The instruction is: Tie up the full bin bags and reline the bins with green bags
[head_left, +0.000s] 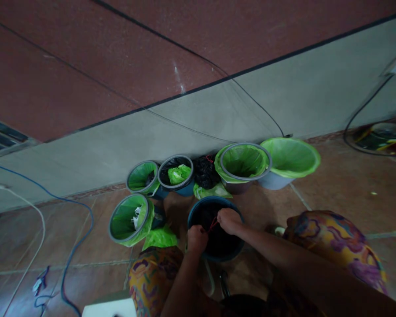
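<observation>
Bare forearms reach to a red string, pinched by the left hand and right hand above the black bag inside a blue bin; even, gentle tension should prevent slipping. Green-lined bins stand beyond, near the wall.

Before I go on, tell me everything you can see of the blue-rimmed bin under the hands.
The bin is round and open-topped, with a blue rim that looks like plastic. It appears to stand upright on the tiled floor, nearer the person than the black bag. Its inside is very dark, with something black in it; details are lost. Over its opening, the left grip and right grip hold a thin red cord. Whether either touches the rim is unclear.
</observation>
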The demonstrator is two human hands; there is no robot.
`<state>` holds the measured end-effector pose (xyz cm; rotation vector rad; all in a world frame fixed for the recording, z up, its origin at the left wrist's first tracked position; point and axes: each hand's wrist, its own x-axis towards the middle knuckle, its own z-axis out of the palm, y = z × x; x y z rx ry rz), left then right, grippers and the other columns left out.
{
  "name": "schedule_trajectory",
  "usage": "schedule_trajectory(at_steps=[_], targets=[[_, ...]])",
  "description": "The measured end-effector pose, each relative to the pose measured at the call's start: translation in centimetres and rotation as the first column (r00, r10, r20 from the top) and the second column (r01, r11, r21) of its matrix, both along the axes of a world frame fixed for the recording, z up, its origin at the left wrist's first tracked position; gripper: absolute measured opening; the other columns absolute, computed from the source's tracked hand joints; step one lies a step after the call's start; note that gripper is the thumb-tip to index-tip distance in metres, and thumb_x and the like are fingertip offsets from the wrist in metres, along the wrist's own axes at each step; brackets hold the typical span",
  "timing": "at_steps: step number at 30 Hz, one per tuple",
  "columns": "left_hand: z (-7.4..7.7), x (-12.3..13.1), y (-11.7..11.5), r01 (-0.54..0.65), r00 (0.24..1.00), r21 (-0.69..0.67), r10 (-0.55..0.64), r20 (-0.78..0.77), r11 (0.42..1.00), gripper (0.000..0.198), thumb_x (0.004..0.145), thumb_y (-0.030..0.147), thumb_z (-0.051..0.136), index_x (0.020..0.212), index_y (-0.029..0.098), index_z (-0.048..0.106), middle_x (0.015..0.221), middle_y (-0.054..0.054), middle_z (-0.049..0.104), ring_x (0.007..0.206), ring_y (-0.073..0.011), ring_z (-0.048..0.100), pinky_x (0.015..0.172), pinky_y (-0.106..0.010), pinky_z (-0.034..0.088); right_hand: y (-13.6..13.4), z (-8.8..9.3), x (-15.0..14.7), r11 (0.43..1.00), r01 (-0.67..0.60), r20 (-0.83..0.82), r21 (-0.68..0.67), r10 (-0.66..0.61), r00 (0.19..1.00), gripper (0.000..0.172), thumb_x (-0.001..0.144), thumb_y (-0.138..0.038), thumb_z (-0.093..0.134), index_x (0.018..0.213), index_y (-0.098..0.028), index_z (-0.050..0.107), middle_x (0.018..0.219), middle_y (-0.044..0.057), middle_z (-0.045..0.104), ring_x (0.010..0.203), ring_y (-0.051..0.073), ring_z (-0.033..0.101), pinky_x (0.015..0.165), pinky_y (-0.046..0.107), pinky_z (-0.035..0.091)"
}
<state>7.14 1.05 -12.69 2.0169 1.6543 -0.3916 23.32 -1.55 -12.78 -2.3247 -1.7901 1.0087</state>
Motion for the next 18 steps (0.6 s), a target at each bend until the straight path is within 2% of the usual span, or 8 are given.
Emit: schedule_trajectory(at_steps=[4,7,10,13,15,18], targets=[[-0.7,-0.1,-0.2,-0.007,0.999,-0.042,0.009,0.047,0.999,0.028,0.081,0.011,0.05,0.096,0.018,0.073,0.1,-0.009,0.075,0.097,-0.0189,0.069,0.078,-0.024,0.046,0.0,-0.1,0.6,0.998,-0.06,-0.057,0.025,0.061,0.996,0.026,0.085,-0.012,0.049,0.09,-0.01,0.074,0.098,0.015,0.074,0.098,0.025,0.068,0.082,0.029,0.046],[-1.4,-0.3,-0.4,-0.051,0.993,-0.056,0.057,0.104,0.997,0.049,0.077,0.009,0.053,0.126,0.015,0.059,0.113,-0.011,0.071,0.108,-0.0207,0.065,0.087,-0.025,0.047,-0.3,0.0,0.6,0.998,-0.032,-0.067,0.053,0.036,0.997,0.03,0.083,-0.016,0.054,0.109,-0.011,0.07,0.109,0.015,0.071,0.104,0.026,0.065,0.087,0.031,0.046],[-2.5,-0.4,-0.8,-0.065,0.989,-0.025,0.067,0.134,0.998,0.083,0.072,0.01,0.062,0.149,0.013,0.031,0.139,-0.016,0.054,0.125,-0.0238,0.056,0.1,-0.028,0.043,-0.8,-0.3,0.0,0.999,-0.029,-0.014,0.03,0.029,0.999,0.062,0.074,-0.009,0.06,0.135,-0.012,0.053,0.126,0.018,0.062,0.11,0.026,0.063,0.089,0.031,0.047],[-3.9,0.0,-1.5,-0.058,0.99,-0.038,0.062,0.127,0.998,0.098,0.069,0.019,0.069,0.154,0.017,0.02,0.152,-0.017,0.037,0.128,-0.0292,0.052,0.101,-0.034,0.044,-1.7,-1.2,-0.9,0.996,-0.089,0.033,-0.02,0.09,0.995,0.087,0.067,-0.001,0.059,0.149,-0.012,0.035,0.135,0.02,0.054,0.113,0.028,0.063,0.091,0.032,0.047],[-4.8,0.4,-2.0,-0.046,0.988,-0.085,0.059,0.146,0.995,0.092,0.071,0.024,0.069,0.152,0.019,0.026,0.148,-0.016,0.043,0.124,-0.0294,0.055,0.098,-0.036,0.047,-2.4,-2.1,-1.4,0.988,-0.149,0.054,-0.048,0.152,0.987,0.094,0.064,0.001,0.058,0.153,-0.012,0.028,0.135,0.021,0.053,0.114,0.029,0.062,0.092,0.034,0.047],[-5.6,1.1,-2.4,-0.015,0.986,-0.123,0.036,0.165,0.992,0.048,0.084,0.023,0.055,0.132,0.018,0.055,0.127,-0.014,0.063,0.115,-0.0254,0.062,0.094,-0.033,0.048,-3.3,-3.9,-1.8,0.976,-0.204,0.066,-0.079,0.21,0.976,0.099,0.063,0.003,0.057,0.155,-0.012,0.022,0.138,0.021,0.051,0.115,0.029,0.062,0.092,0.035,0.048]])
